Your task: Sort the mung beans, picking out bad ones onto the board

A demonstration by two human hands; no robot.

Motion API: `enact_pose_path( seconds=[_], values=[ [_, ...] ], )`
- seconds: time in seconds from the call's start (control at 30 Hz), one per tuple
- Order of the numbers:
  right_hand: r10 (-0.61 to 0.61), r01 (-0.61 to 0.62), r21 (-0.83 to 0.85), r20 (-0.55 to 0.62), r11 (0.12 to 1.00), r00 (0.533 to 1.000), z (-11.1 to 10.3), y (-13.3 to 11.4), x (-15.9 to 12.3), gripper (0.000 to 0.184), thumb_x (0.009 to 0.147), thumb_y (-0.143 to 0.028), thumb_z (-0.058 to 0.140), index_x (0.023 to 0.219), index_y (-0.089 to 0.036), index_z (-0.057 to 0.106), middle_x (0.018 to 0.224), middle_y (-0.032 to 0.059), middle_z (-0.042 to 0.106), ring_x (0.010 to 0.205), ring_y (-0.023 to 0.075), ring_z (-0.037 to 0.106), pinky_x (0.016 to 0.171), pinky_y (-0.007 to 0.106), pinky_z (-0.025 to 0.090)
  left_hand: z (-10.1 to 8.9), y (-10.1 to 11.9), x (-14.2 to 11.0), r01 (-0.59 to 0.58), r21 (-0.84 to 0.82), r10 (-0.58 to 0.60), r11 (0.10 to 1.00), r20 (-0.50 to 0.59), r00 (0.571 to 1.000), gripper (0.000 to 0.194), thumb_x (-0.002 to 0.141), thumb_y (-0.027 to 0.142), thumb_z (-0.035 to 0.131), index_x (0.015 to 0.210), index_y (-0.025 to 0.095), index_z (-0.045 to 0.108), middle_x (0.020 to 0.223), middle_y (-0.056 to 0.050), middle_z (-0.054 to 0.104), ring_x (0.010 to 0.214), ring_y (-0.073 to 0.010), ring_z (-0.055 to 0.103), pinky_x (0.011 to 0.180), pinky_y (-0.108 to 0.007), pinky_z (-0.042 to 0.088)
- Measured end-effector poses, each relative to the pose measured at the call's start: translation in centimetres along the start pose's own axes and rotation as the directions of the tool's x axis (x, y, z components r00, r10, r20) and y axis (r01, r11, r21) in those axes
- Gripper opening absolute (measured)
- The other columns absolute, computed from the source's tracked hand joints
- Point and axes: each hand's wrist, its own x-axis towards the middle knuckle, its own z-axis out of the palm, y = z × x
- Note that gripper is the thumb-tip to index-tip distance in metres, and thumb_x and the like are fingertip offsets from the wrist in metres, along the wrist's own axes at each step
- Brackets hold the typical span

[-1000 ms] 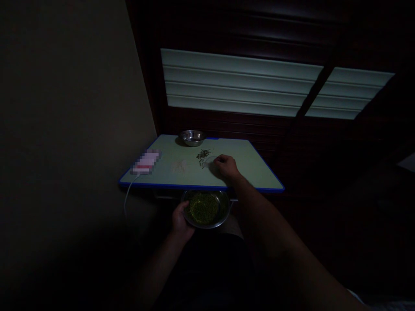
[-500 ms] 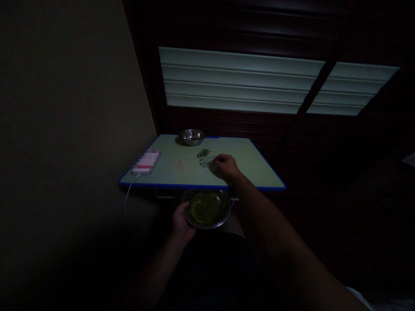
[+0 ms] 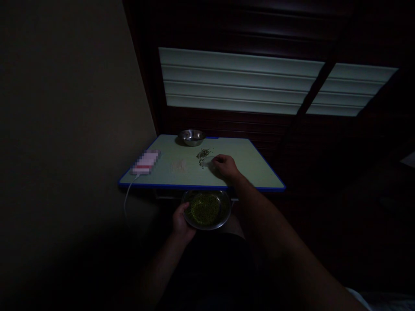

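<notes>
My left hand [image 3: 182,221] is closed on the rim of a steel bowl [image 3: 225,217], its thumb over the edge. Small green beans or grains [image 3: 204,209] lie in that bowl, which sits just below the table's near edge. Over the table, the fingers of my right hand [image 3: 226,166] are pinched on a thin, clear, pale-edged piece [image 3: 208,161]; its kind is too dim to make out. Right beside that piece, a scatter of small dark grains [image 3: 203,154] lies on the tabletop.
A second steel bowl [image 3: 192,137] stands at the back of the pale, blue-edged table [image 3: 253,175]. On the left lie a blurred-out phone-like object [image 3: 145,162] with a white cable [image 3: 126,196] and a pale patch of small bits [image 3: 179,166]. Slatted dark panels [image 3: 233,123] rise behind.
My right hand has shifted very slightly left with the clear piece, close to the dark grains. My left hand and the bowl have barely moved.
</notes>
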Motion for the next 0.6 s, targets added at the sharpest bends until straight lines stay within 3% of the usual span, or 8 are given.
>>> enact_pose_path(
  seconds=[0.47,0.6],
  values=[
    [0.069,-0.071,0.064,0.033,0.995,0.997,-0.13,-0.38,-0.14,0.015,0.063,-0.029,0.059,0.067,-0.016,0.065,0.066,0.0009,0.065,0.064,0.0144,0.057,0.065,0.027,0.045,0.02,0.00,-0.13,-0.001,0.006,0.001,1.000,0.004,1.000,0.023,0.073,0.022,0.055,0.088,0.016,0.070,0.080,-0.008,0.075,0.079,-0.0249,0.070,0.078,-0.041,0.055],
    [0.040,-0.041,0.039,0.038,0.998,0.998,-0.19,-0.45,-0.21,0.016,0.064,-0.029,0.060,0.068,-0.016,0.067,0.066,0.0011,0.065,0.065,0.0143,0.057,0.066,0.027,0.044,-0.06,-0.05,0.02,-0.013,-0.001,0.014,1.000,0.014,1.000,0.021,0.072,0.022,0.056,0.087,0.017,0.070,0.079,-0.006,0.075,0.076,-0.0231,0.069,0.075,-0.038,0.056]
  ],
)
